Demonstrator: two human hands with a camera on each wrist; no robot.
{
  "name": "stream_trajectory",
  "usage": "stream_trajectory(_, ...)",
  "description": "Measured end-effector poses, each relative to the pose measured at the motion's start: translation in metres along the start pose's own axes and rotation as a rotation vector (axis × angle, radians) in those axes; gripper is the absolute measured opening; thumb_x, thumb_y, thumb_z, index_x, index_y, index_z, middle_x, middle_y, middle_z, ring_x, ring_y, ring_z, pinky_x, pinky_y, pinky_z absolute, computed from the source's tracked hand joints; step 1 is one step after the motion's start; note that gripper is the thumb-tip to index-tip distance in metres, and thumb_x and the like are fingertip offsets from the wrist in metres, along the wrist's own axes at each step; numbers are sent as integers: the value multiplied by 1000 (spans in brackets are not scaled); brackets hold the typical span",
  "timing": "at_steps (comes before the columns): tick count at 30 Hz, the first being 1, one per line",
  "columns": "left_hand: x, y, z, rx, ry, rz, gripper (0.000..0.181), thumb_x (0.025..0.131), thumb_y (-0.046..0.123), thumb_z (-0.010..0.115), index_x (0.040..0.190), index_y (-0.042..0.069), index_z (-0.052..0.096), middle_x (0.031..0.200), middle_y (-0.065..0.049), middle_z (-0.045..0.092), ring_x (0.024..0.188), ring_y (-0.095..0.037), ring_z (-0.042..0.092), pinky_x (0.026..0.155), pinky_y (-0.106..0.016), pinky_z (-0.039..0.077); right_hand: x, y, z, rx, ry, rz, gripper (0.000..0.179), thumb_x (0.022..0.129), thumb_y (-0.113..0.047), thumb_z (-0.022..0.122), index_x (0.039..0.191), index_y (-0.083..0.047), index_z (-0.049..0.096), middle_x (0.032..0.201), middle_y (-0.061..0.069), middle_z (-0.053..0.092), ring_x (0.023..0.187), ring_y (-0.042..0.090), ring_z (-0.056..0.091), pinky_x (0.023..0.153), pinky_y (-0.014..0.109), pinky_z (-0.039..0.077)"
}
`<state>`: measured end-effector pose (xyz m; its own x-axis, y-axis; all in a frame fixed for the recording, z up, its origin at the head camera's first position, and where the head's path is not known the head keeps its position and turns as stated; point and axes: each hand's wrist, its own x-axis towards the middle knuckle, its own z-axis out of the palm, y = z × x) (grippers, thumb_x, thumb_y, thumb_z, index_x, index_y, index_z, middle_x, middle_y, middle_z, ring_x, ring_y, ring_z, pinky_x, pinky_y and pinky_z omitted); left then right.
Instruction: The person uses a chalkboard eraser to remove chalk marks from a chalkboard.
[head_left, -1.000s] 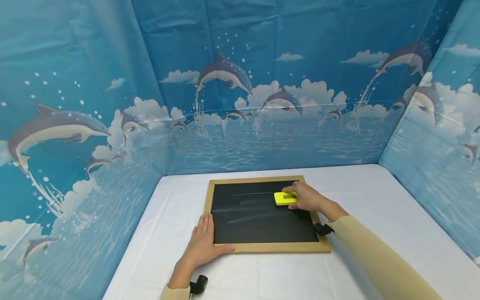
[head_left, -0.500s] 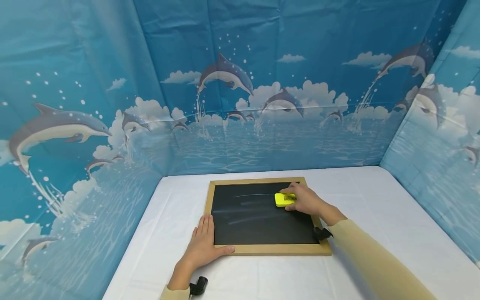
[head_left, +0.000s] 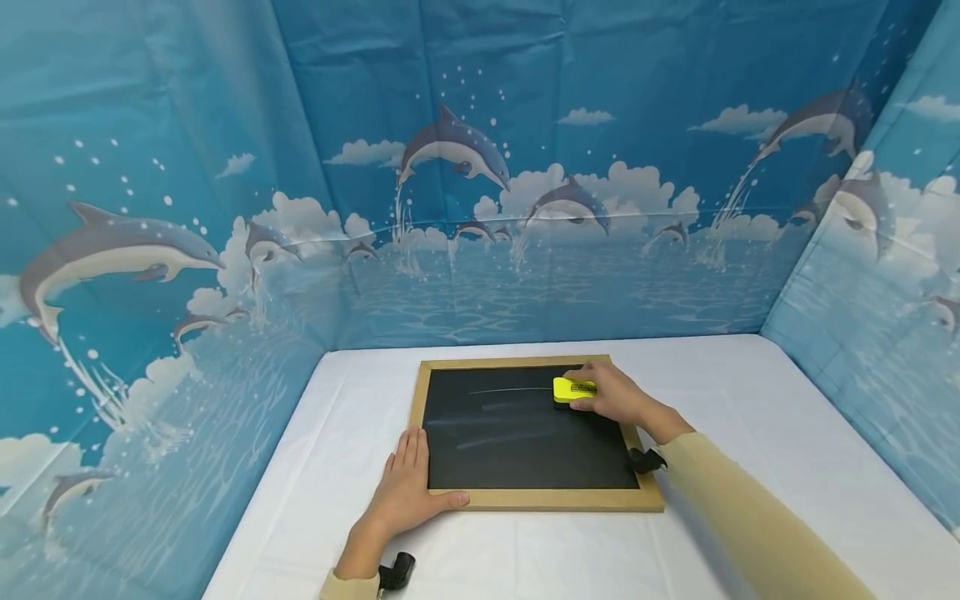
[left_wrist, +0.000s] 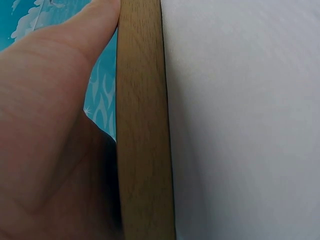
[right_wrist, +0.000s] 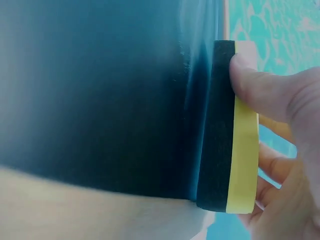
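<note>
Right grip [head_left: 617,396]: clenched on the yellow-and-black chalkboard eraser [head_left: 572,389], thumb on the near side, fingers round the far side. Eraser sits just left of that palm, over the upper right of the framed chalkboard [head_left: 525,462]. Yellow back faces up, black felt [right_wrist: 216,130] faces the board; can't tell whether the whole felt face touches.

Left grip [head_left: 405,492]: not grasping, laid at the near-left corner of the board. Fingers straight along the left side of the wooden frame [head_left: 555,500], thumb out along the near side and touching it.

Left of right grip: thin chalk line [head_left: 510,389] running toward the eraser. Faint chalk smears [head_left: 495,439] lie between the two grips, on the black panel.

Under both: white-covered surface [head_left: 540,550], board flat on it. Behind right grip, beyond the board: blue dolphin-print backdrop [head_left: 525,287]. Small black device behind each grip at the wrist, right one [head_left: 647,461] over the frame's right side, left one [head_left: 397,571] over the white cover. Beige sleeves [head_left: 750,508] on both arms.
</note>
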<state>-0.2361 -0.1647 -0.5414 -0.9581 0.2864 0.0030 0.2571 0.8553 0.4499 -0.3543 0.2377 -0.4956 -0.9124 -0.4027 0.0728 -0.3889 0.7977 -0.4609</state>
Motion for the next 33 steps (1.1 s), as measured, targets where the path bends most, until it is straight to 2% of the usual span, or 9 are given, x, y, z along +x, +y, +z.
stream_trajectory(4, 0, 0, 2, 4, 9, 3, 137, 72, 89, 59, 160, -2, 5, 167, -20, 1, 154, -35, -1, 118, -60, 11, 5, 11, -1, 112, 44, -13, 59, 87, -21, 82, 140, -4, 60, 128, 17, 57, 111, 33, 54, 90, 50, 48)
stream_trajectory(8, 0, 1, 2, 5, 13, 5, 137, 72, 88, 60, 160, -2, 6, 167, -20, 1, 153, -35, 0, 118, -60, 11, 9, 22, -1, 173, 47, 24, 63, 85, -20, 83, 141, -5, 59, 136, 19, 54, 116, 35, 53, 92, 50, 47)
stream_trajectory(17, -2, 4, 0, -7, 18, 0, 136, 73, 85, 63, 160, -3, 7, 167, -21, 2, 153, -36, 1, 118, -61, 12, 13, 21, -7, 148, 11, 60, 59, 82, -18, 86, 136, -8, 65, 134, 17, 57, 114, 34, 53, 91, 51, 45)
stream_trajectory(25, -3, 3, 0, -9, 6, -6, 136, 73, 86, 62, 160, -2, 6, 167, -20, 1, 153, -36, 0, 118, -61, 11, 19, 17, -6, 135, -19, 44, 56, 84, -15, 84, 136, -8, 65, 133, 18, 57, 117, 37, 53, 95, 56, 45)
stream_trajectory(33, -1, 2, 1, -8, 1, -15, 137, 72, 87, 61, 160, -2, 5, 167, -20, 0, 153, -35, -1, 118, -61, 10, 26, 16, -5, 110, -27, 10, 55, 83, -14, 84, 135, -7, 66, 129, 15, 59, 109, 32, 54, 89, 51, 47)
